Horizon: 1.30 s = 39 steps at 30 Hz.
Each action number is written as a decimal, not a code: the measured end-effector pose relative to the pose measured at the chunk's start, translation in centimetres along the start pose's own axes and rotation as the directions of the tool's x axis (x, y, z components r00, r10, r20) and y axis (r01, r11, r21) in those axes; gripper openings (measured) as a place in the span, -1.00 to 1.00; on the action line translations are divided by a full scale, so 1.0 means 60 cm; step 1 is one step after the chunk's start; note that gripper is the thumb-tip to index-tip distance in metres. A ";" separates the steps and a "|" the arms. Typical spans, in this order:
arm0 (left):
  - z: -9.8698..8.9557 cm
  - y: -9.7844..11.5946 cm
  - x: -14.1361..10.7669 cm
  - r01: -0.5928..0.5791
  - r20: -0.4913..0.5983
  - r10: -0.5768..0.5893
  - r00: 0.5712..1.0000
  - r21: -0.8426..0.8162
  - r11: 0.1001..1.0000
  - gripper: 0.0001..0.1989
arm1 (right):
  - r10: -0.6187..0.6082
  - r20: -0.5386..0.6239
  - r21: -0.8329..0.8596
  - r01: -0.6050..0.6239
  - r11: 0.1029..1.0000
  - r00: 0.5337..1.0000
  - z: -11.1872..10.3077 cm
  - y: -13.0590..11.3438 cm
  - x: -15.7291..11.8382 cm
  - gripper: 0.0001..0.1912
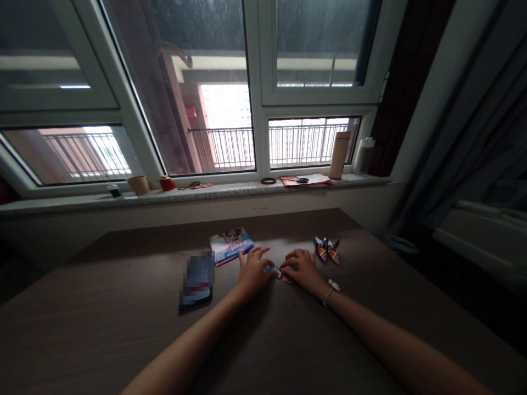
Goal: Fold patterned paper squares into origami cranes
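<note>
Between my two hands a small folded piece of colourful printed paper (284, 276) lies on the brown table (135, 323). My left hand (254, 270) pinches its left end between thumb and forefinger, the other fingers lifted and spread. At the paper's right side, my right hand (303, 269) has its fingers curled down onto it. Part of the paper is hidden under the fingertips. Just right of my right hand stand folded paper figures (327, 250) with pointed tips. Beyond my left hand rests a stack of printed paper sheets (231, 245).
A phone (196, 281), partly blurred out, lies left of my left hand. On the windowsill (234, 190) stand a paper cup (139, 185), a red spool (167, 183), a tan bottle (340, 155), a clear bottle (364, 156) and scissors (302, 180) on red-edged papers.
</note>
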State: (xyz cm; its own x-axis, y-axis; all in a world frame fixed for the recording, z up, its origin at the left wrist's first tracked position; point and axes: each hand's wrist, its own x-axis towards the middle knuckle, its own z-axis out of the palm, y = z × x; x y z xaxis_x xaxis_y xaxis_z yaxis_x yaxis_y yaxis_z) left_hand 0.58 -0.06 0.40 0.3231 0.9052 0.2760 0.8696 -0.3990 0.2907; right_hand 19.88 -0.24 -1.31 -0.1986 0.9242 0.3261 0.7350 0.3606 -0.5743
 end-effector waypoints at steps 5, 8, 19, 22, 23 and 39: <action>0.003 0.002 -0.003 0.024 -0.039 -0.025 0.999 -0.030 0.999 -0.91 | -0.031 -0.008 0.018 0.031 0.999 0.999 0.004 0.004 0.000 -0.87; 0.009 0.002 -0.004 0.032 -0.073 -0.037 0.997 -0.066 0.997 -0.90 | -0.054 -0.028 0.041 0.055 0.998 0.998 0.009 0.011 0.001 -0.87; 0.010 -0.001 -0.005 -0.006 -0.176 -0.021 0.984 -0.150 0.989 -0.89 | -0.163 -0.080 0.132 0.173 0.976 0.983 0.009 0.011 0.004 -0.90; 0.008 -0.001 -0.006 -0.019 -0.189 -0.014 0.982 -0.169 0.986 -0.88 | -0.206 -0.117 0.107 0.219 0.970 0.971 0.003 0.005 0.002 -0.92; 0.008 -0.001 -0.007 -0.027 -0.188 -0.006 0.982 -0.170 0.985 -0.90 | -0.220 -0.128 0.092 0.232 0.968 0.967 0.001 0.003 0.001 -0.92; 0.005 0.004 -0.002 0.003 -0.183 -0.037 0.983 -0.179 0.984 -0.94 | -0.320 -0.179 -0.069 0.313 0.947 0.930 -0.009 -0.010 -0.004 -0.91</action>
State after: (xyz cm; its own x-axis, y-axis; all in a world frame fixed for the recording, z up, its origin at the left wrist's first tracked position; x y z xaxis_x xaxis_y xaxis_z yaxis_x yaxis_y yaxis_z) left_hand 0.85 -0.23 0.18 0.2175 0.8773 0.4279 0.7900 -0.4156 0.4507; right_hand 19.85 -0.74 -0.67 -0.3039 0.7220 0.6215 0.6789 0.6218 -0.3904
